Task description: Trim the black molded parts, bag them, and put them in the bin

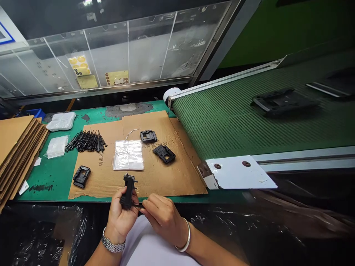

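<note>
Head view, clock positions taken from the hands. Blk moulded plastic bracket [128,190]: held near-upright in L hand, just above desk's near edge. Judged light and stiff, matte, not esp. slippery; best held by long side edges, small tabs poss. brittle. L hand [122,218]: palm up, partly closed, fingers and thumb wrapped round bracket's lower body, firm hold. R hand [163,216]: mostly closed, beside L hand; fingertips [144,204] at bracket's lower end, any item pinched too thin to tell. Around hands: green desk [50,181] carrying cardboard sheet [177,177] at 12, w/ 3 more blk brackets [164,153] and clear poly bag [128,155] on it. Bundle of blk cable ties [85,141] at 11, folded white bags [57,146] at 10–11, stacked cardboard [16,155] at 10. Green conveyor belt [222,125] at 2, another blk bracket [283,102] lying on it.
</note>
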